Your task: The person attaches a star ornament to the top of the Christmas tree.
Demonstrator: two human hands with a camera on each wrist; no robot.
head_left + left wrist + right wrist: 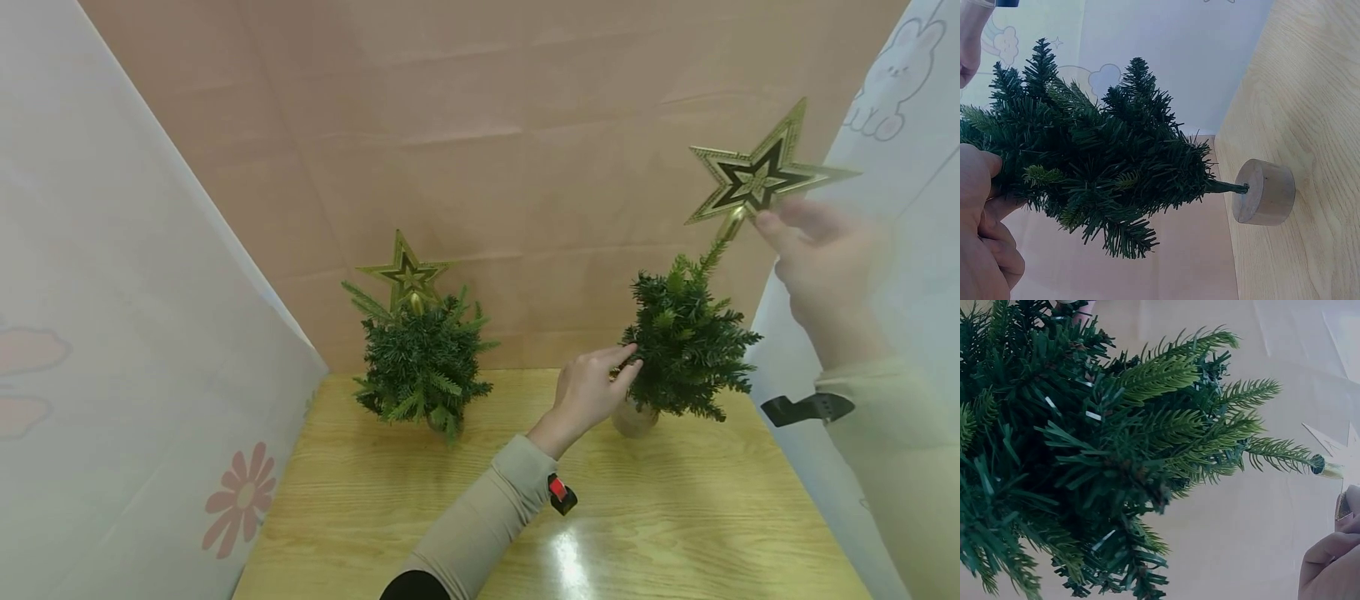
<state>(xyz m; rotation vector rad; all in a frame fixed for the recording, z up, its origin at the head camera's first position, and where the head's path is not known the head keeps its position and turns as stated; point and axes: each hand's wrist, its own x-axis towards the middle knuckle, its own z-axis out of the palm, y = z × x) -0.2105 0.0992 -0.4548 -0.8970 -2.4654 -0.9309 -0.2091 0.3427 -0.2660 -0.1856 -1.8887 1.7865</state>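
On the right stands a small artificial Christmas tree (686, 350) on a round wooden base (1275, 197). My left hand (588, 387) grips its foliage from the left side, thumb and fingers among the needles. Above it my right hand (832, 267), blurred in the head view, pinches a gold star topper (757, 179) by a lower point. The star's hollow stem (1332, 469) is at the tip of the tree's top sprig (1282, 454), and the star leans to the right. Most of the star lies beyond the edge of the right wrist view.
A second small tree (423, 367) stands on the left with its own gold star (407, 271) on top. Both trees are near the back of the wooden table (360, 517). A pinkish-brown sheet (465, 167) hangs behind, and pale printed panels (135, 292) flank both sides.
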